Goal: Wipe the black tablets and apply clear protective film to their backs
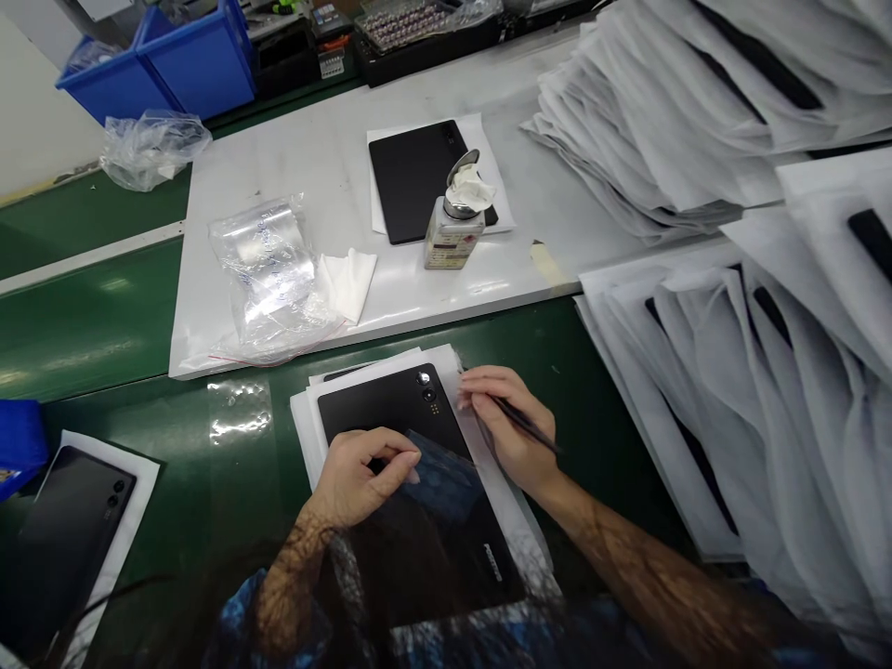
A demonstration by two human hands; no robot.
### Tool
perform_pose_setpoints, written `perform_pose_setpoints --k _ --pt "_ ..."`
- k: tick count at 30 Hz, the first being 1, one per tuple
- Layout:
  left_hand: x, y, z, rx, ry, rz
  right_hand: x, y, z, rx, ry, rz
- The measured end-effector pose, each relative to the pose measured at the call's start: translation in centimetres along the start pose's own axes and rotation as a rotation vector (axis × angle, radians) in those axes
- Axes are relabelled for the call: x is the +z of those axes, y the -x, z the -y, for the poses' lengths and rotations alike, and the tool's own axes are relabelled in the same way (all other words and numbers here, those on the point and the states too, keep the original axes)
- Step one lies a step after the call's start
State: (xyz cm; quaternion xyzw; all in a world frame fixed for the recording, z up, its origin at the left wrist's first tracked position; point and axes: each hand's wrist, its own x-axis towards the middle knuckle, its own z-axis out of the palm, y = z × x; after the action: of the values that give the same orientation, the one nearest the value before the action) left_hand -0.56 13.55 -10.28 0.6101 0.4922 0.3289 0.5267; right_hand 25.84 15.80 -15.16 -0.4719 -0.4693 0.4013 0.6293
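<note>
At the far left edge of the green bench (104, 325) sits a corner of a blue bin (18, 446), and just below it a second dark tablet (66, 530) lies on a white sheet. Farther back, a crumpled plastic bag (154, 147) rests near two blue crates (188, 60). A white board (334, 167) spans the middle of the bench and carries a clear bag (271, 279) with a folded white cloth (352, 279) touching its right side. Just in front of the board, the black tablet (397, 409) lies back-up on a few white sheets, camera lenses at its far corner. The left hand (359, 483) rests on its upper half, thumb and forefinger pinched together against the surface; whether anything sits between them cannot be told. The right hand (508, 423) lies at the tablet's right edge beside the lenses, fingers closed around a thin dark tool (526, 427) that slants back over the hand. Behind, on the board, a pump bottle (452, 228) topped with a wad of tissue stands against a third tablet (411, 181). Fanned stacks of white sleeves (767, 390) fill the right side.
</note>
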Motion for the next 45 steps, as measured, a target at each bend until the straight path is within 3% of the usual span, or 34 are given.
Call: perform_pose_setpoints --k 5,11,16,22,26,29,36,40,45 --pt "0.1 0.1 0.4 -0.003 0.001 0.001 -2.8 -0.6 -0.8 -0.364 0.499 0.379" --pt "0.4 0.0 0.7 0.029 0.007 -0.003 -3.2 -2.1 -1.9 -0.513 0.657 0.478" --pt "0.3 -0.1 0.8 0.048 0.009 0.007 -1.8 -4.0 -1.6 -0.558 0.627 0.456" --pt "0.1 -0.4 0.5 0.038 -0.009 0.021 -1.4 -3.4 -1.1 -0.406 0.773 0.481" --pt "-0.3 -0.9 -0.7 0.041 -0.006 0.053 -1.5 -3.1 -2.6 -0.469 0.766 0.405" --pt "-0.7 -1.3 -1.9 0.048 -0.01 0.091 -1.2 -3.5 -3.3 -0.51 0.782 0.442" --pt "-1.1 -1.8 -2.7 0.056 -0.017 0.089 -0.9 -6.1 -1.6 -0.495 0.865 0.441" --pt "-0.9 -2.2 -3.1 0.044 -0.018 0.059 1.0 -7.4 -0.4 -0.507 0.859 0.465" --pt "-0.2 -0.8 -4.6 -0.015 -0.023 0.001 6.5 -8.0 0.7 -0.567 0.852 0.606"
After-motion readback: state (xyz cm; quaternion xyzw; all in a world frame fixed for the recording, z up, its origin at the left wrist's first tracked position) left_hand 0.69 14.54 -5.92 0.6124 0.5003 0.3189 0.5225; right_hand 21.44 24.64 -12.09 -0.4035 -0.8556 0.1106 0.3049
